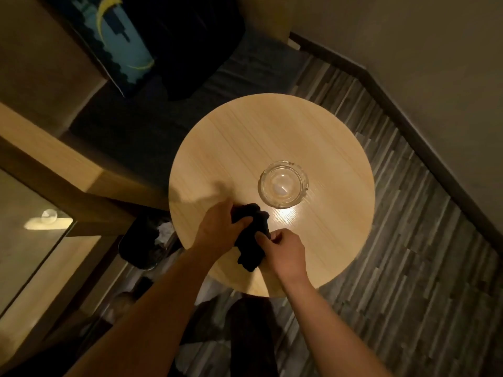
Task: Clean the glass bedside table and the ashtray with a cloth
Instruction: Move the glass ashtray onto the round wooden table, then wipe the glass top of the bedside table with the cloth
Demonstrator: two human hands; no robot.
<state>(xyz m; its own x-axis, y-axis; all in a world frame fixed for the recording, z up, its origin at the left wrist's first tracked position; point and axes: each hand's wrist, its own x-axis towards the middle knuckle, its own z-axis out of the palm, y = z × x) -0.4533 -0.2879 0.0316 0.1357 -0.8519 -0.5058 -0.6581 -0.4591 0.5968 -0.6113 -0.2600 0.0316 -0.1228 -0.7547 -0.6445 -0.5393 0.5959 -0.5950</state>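
Dim room, single overhead view. Much is hard to read: the dark cloth (251, 235) is a crumpled black mass with no visible folds or edges, and its underside is hidden. Whether it touches the round table (245, 137) cannot be told. The table top looks like pale wood grain with a bright glare patch just beyond the cloth; no glass surface can be made out. Both forearms are cut off by the bottom edge. To the left of the hands, below the table rim, sits a dark bin (141, 240) with something pale and crumpled inside, contents unclear. A dark shape on the floor between the forearms cannot be identified.

Left hand (217, 227): back of hand up, fingers curled down over the far-left part of the cloth, thumb pressed across it. Closed grasp, cloth bunched under the palm.

Right hand (283, 248): knuckles bent, fingertips (262, 236) pinching the near-right side of the cloth. Fingers tightly folded, the cloth hanging down past the thumb.

The two hands sit close together with the cloth between them, over the near part of the table.

Ashtray (283, 183): clear glass, round, upright on the table, just beyond and right of the gripped cloth, not touching it or either hand. Appears empty, though glare obscures the bottom.

Striped floor (408, 240) to the right.
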